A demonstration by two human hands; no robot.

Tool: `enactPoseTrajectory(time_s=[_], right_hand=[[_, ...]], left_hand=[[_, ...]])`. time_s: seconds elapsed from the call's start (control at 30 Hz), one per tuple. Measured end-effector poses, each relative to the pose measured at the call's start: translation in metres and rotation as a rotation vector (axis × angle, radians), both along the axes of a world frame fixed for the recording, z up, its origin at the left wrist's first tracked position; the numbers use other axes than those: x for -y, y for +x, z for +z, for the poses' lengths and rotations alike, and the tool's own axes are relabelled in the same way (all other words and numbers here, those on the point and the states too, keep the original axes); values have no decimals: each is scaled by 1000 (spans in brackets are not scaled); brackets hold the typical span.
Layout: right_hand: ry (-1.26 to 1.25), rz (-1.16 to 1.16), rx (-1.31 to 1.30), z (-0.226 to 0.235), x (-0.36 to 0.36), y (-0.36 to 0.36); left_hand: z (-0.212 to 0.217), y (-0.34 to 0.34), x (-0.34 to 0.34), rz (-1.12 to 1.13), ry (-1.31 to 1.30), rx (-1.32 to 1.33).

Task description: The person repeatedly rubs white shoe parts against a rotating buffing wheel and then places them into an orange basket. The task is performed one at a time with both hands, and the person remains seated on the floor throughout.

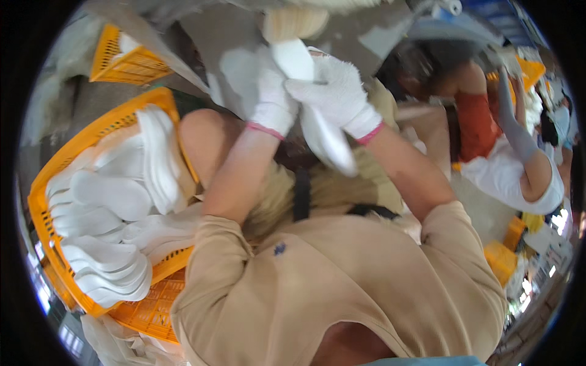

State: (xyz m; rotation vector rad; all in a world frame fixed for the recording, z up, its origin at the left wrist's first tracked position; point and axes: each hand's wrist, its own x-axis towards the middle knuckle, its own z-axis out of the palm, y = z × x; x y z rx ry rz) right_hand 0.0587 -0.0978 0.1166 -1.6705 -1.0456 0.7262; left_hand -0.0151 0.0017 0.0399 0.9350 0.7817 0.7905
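Note:
Both my hands wear white knitted gloves with pink cuffs. Between them is a white foam shoe sole, held lengthwise, its upper end close below a beige, rounded, wheel-like part. My left hand is closed on the sole's left side, its fingers partly blurred and hidden. From the other side my right hand grips it, the thumb lying across the sole. The sole's lower end hangs free over my lap. Whether its upper end touches the beige part, I cannot tell.
At my left, a yellow plastic crate holds stacks of white soles. Another yellow crate stands farther off. Grey machine panels flank the beige part. On the right sits another person in a white garment, near yellow containers.

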Motion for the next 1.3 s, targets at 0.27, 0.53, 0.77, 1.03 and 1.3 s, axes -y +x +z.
enactPoseTrajectory(time_s=[0.27,0.53,0.77,1.03,1.3], right_hand=[[162,-224,186,-26,59,-10],[-12,-497,344,19,19,59],[0,-387,511,4,-8,102],[198,-409,387,-16,11,89],[51,-394,127,-10,24,7]], left_hand=[[-11,-3,31,-42,172,326],[-5,100,40,-157,-264,361],[-37,127,24,-131,-310,437],[-32,107,12,-216,321,64],[-14,28,31,-98,-319,413]])
